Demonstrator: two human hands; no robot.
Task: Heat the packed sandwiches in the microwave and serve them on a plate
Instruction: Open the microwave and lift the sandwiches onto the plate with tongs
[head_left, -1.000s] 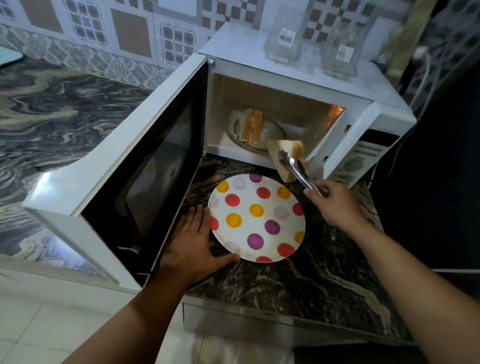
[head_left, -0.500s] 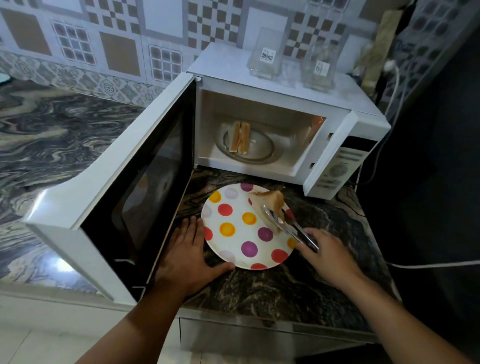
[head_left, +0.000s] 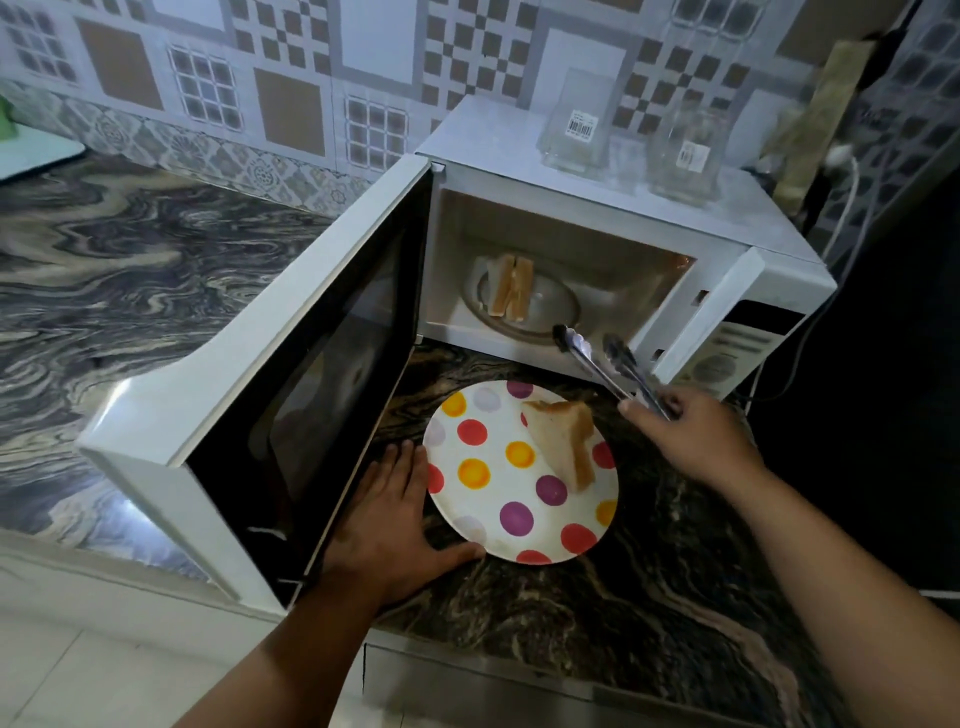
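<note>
A white microwave (head_left: 613, 208) stands on the dark marbled counter with its door (head_left: 291, 374) swung wide to the left. Inside, one sandwich half (head_left: 511, 286) stands on the glass turntable. In front lies a white plate with coloured dots (head_left: 493, 499), and a triangular sandwich half (head_left: 563, 441) rests on its right side. My right hand (head_left: 696, 441) grips metal tongs (head_left: 597, 358), whose tips are apart and empty, pointing at the microwave opening. My left hand (head_left: 389, 525) lies flat on the counter against the plate's left rim.
Two clear glass containers (head_left: 574, 124) (head_left: 685, 156) stand on top of the microwave. A white cable (head_left: 852, 208) hangs at the right by the dark wall. The open door blocks the counter to the left of the plate.
The tongs carried a sandwich half out of the microwave, set it down on the plate and let go. They have lifted back toward the opening, empty. My left hand stayed put.
</note>
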